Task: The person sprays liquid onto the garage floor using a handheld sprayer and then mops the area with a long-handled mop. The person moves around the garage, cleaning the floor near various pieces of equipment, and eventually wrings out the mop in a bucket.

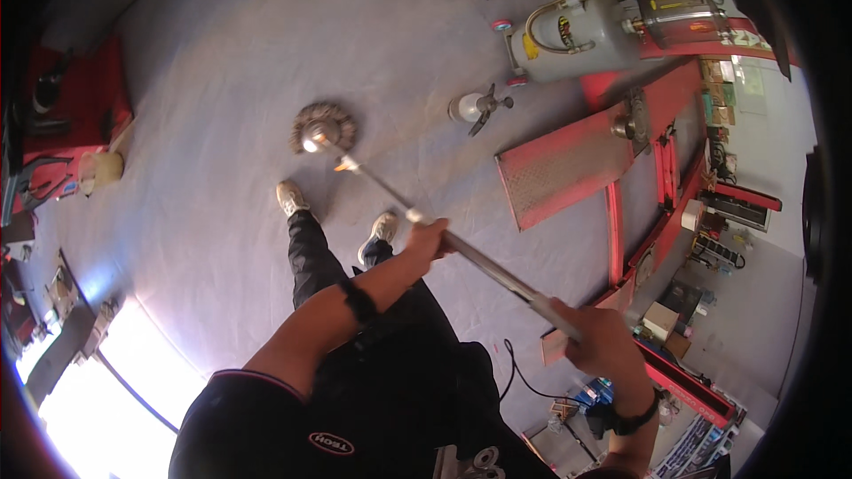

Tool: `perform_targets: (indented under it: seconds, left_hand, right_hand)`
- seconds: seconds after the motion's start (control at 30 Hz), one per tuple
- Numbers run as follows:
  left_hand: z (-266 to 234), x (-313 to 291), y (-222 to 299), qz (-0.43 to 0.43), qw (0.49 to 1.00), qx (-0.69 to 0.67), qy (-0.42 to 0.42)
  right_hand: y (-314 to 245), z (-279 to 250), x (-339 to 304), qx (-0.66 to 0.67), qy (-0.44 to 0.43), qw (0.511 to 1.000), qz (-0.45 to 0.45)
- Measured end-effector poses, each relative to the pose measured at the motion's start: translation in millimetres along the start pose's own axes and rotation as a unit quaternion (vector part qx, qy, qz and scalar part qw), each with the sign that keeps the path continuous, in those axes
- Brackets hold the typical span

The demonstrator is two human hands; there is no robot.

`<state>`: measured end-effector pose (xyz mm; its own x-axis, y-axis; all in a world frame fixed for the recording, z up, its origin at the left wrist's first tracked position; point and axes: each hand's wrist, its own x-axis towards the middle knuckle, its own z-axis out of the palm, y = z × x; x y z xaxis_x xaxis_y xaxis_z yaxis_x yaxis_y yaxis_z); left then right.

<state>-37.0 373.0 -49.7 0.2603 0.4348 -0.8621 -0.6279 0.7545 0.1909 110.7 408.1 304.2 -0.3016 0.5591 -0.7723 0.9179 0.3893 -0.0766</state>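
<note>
Both hands are closed around the pole of a mop (484, 263), which slants from lower right to upper left across my body. My left hand (428, 242) grips the middle of the pole, just past a pale collar. Higher up, near the top end, my right hand (596, 337) is wrapped around it. The round mop head (340, 120), with a grey-brown fringe around a pale centre, lies on the grey floor (222, 115) ahead of my shoes.
A white spray bottle (466, 107) with a dark pump top stands right of the mop head. Beyond it are a grey wheeled tank (577, 40) and a red vehicle lift ramp (564, 164). At the left are a red cabinet (98, 89) and a beige bucket (100, 170).
</note>
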Motion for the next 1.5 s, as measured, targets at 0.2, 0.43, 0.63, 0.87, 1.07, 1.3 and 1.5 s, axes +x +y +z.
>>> perform_targets:
  seconds: [0.2,0.43,0.63,0.87,1.07,1.3,1.5]
  left_hand:
    - [-125.5,-16.7,63.4,0.042,0.993,-0.037,0.105]
    - [-187.7,25.6,122.5,0.048,0.99,-0.015,0.134]
    - [-122.3,48.8,124.0,0.037,0.988,0.123,0.088]
    - [-41.2,115.1,171.9,0.048,0.936,0.343,-0.069]
    - [-94.0,129.9,204.1,0.367,0.637,0.648,-0.201]
    - [-423.2,51.1,236.3,0.105,0.407,0.907,0.04]
    - [-488.4,-160.8,211.4,-0.032,0.878,0.217,0.425]
  right_hand:
    - [-59.5,35.7,86.8,0.072,-0.039,0.993,-0.088]
    - [-120.6,45.1,141.4,0.108,-0.019,0.993,-0.048]
    - [-128.5,29.3,96.5,0.118,0.01,0.992,0.053]
    - [-156.2,59.4,133.9,0.29,0.109,0.937,0.161]
    - [-55.8,62.2,277.2,0.251,0.278,0.915,0.152]
    - [54.8,-19.2,385.5,0.242,0.285,0.915,0.151]
    - [124.5,-113.5,525.3,0.184,0.389,0.9,0.07]
